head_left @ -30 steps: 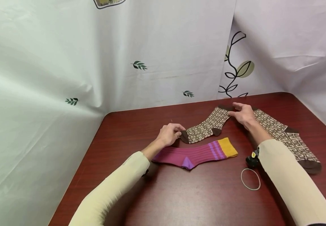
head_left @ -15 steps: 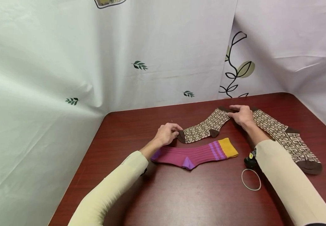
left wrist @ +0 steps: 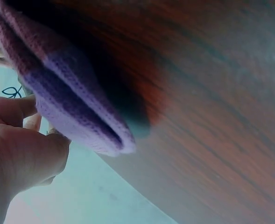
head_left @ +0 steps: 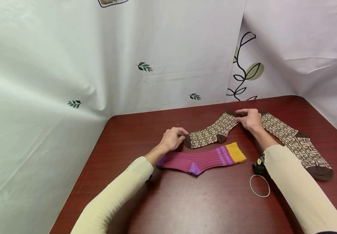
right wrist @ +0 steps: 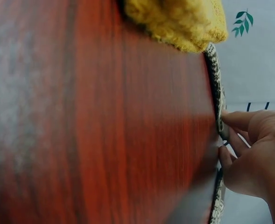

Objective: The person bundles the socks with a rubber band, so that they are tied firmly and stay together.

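A brown and cream patterned sock [head_left: 207, 134] lies on the table between my hands, its heel toward me. My left hand [head_left: 172, 139] pinches its dark toe at the left end. At the far right end, my right hand [head_left: 250, 120] holds the dark cuff between thumb and fingers; in the right wrist view those fingertips [right wrist: 228, 116] are right at the sock's edge. Closer to me lies a magenta sock [head_left: 199, 160] with purple heel and stripes and a yellow cuff. Its toe, partly behind my left wrist, shows large as a purple end [left wrist: 76, 98] in the left wrist view.
A second patterned sock [head_left: 297, 139] lies to the right, partly behind my right forearm. A thin pale ring [head_left: 259, 186] lies near that sleeve. The dark red table [head_left: 209, 201] ends at a white printed curtain [head_left: 168, 48] behind and on the left.
Over the last second the patterned sock has shifted slightly left, along with my left hand. My right hand has come a little closer onto its cuff. The other socks stay put.
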`<act>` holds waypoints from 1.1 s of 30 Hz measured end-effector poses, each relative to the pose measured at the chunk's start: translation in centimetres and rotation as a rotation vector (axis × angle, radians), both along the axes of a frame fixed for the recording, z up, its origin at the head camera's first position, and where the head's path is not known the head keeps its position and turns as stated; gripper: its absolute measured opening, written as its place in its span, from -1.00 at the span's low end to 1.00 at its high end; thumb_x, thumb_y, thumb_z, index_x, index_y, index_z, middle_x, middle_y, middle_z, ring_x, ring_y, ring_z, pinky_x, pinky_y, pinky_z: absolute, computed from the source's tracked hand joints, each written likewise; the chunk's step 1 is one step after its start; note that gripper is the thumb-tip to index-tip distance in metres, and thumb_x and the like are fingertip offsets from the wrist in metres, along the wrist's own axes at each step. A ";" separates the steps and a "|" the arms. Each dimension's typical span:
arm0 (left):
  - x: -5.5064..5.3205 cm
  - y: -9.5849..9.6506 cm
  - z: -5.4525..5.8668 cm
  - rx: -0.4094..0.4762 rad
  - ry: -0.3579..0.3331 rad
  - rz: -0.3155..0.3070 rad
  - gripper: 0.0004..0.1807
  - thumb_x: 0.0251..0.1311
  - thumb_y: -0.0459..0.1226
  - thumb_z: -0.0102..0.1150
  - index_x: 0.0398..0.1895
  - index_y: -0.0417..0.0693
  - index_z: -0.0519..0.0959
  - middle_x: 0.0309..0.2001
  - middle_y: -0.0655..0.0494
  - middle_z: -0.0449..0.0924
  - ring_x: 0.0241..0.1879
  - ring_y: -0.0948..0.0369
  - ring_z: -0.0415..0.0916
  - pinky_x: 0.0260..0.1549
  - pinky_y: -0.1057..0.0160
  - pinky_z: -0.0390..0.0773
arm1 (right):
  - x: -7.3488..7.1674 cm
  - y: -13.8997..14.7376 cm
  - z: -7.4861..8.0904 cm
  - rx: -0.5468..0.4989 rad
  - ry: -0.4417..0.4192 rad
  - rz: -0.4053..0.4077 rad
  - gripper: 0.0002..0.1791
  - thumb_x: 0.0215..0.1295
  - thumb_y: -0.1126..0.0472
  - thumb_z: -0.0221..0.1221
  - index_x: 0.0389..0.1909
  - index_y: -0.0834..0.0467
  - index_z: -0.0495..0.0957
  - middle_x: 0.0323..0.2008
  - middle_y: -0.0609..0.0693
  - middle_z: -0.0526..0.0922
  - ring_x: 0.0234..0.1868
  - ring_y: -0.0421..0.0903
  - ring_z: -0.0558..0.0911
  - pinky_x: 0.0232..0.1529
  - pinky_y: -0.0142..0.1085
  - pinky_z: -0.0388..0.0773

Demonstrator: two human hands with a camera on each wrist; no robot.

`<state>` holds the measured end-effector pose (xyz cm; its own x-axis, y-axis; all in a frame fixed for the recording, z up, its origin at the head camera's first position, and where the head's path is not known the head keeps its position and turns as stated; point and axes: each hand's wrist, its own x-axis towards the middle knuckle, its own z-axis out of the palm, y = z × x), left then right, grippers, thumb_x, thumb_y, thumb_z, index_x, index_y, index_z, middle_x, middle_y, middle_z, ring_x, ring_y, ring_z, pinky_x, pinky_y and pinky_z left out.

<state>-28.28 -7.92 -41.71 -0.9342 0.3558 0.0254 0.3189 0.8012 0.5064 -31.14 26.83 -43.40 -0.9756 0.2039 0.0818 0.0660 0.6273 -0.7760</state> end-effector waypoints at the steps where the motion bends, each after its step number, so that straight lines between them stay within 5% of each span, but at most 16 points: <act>1: 0.0 0.0 0.0 0.002 -0.001 0.005 -0.78 0.45 -0.33 0.30 0.05 0.10 0.77 -0.10 0.14 0.82 0.14 0.04 0.67 0.23 -0.08 0.51 | 0.0 0.0 0.0 0.007 0.011 0.003 -0.59 0.42 0.33 0.33 0.23 0.36 0.64 0.31 0.48 0.52 0.42 0.47 0.22 0.46 0.26 0.09; 16: 0.2 -0.2 -0.1 0.054 -0.022 0.051 -0.81 0.40 -0.32 0.37 0.02 0.04 0.74 -0.14 0.13 0.81 0.07 0.07 0.69 0.22 -0.05 0.51 | 0.0 -0.1 0.4 0.128 0.080 0.021 -0.76 0.35 0.33 0.38 -0.02 0.35 0.77 0.10 0.41 0.68 0.35 0.43 0.40 0.42 0.23 0.23; 24: 0.2 -0.4 -0.1 0.095 -0.012 0.056 -0.84 0.38 -0.33 0.38 -0.04 0.08 0.73 -0.29 0.24 0.79 -0.34 0.30 0.69 0.19 -0.05 0.52 | 0.1 0.3 0.2 0.110 0.090 0.022 -0.77 0.38 0.29 0.36 -0.06 0.35 0.77 0.11 0.44 0.67 0.35 0.45 0.39 0.44 0.26 0.16; 33: 0.4 -0.5 0.1 0.203 -0.021 0.094 -0.82 0.37 -0.40 0.37 -0.09 0.08 0.69 -0.25 0.16 0.80 -0.41 0.31 0.74 0.13 0.00 0.58 | 0.5 0.5 0.8 0.077 0.090 0.064 -0.76 0.42 0.28 0.29 -0.06 0.37 0.74 -0.03 0.39 0.73 0.22 0.41 0.51 0.34 0.19 0.30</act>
<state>-27.88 -8.47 -41.59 -0.9641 0.2568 0.0676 0.2352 0.7080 0.6659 -30.64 27.36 -42.56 -0.9744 0.1310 0.1828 -0.0441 0.6857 -0.7266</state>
